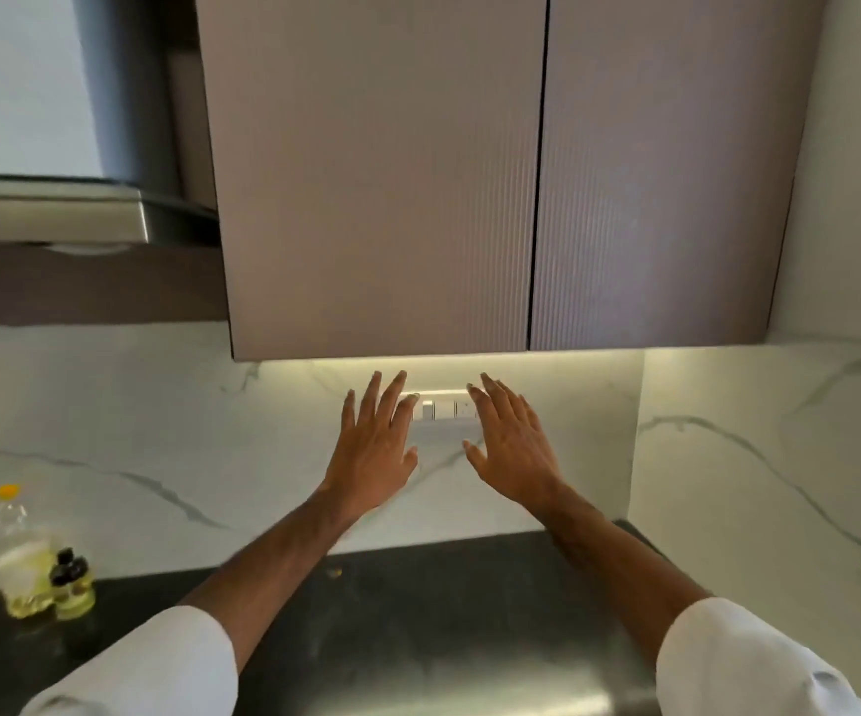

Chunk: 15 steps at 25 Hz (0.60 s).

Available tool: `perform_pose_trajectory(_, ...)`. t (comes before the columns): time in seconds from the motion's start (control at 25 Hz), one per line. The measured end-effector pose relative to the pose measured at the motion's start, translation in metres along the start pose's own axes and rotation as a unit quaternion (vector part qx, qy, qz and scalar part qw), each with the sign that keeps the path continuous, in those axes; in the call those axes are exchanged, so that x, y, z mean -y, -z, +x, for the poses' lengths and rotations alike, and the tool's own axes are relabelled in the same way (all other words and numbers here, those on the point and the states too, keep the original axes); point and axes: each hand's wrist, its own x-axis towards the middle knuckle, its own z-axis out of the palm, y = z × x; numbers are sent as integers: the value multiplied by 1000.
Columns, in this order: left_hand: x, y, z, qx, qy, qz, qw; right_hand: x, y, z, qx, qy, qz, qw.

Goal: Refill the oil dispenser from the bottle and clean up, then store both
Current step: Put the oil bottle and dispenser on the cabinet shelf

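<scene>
A clear oil bottle [19,552] with an orange cap stands on the dark counter at the far left. Touching its right side is a small oil dispenser [73,586] with a black top and yellow oil inside. My left hand [377,447] and my right hand [513,444] are both raised side by side with straight fingers, just below the bottom edge of the closed wall cabinet [382,198]. Neither hand holds anything. Both are far to the right of the bottle and dispenser.
The dark counter [418,612] runs along a white marble backsplash [160,431]. A switch plate [444,409] sits on the wall between my hands. A range hood [56,209] hangs at the upper left. A marble side wall [779,457] closes the right.
</scene>
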Motion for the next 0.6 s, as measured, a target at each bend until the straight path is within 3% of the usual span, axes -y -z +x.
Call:
perform_pose_trajectory(0.2, 23, 25, 78, -2, 31, 63, 998, -42, 29, 73, -45, -72, 3, 996)
perform_pose_trajectory(0.36, 35, 27, 118, 35, 57, 115, 991, -65, 31, 114, -21, -14, -95, 995)
perform_pose_trajectory(0.6, 53, 25, 150, 37, 81, 118, 989, -84, 20, 155, -50, 40, -162, 985)
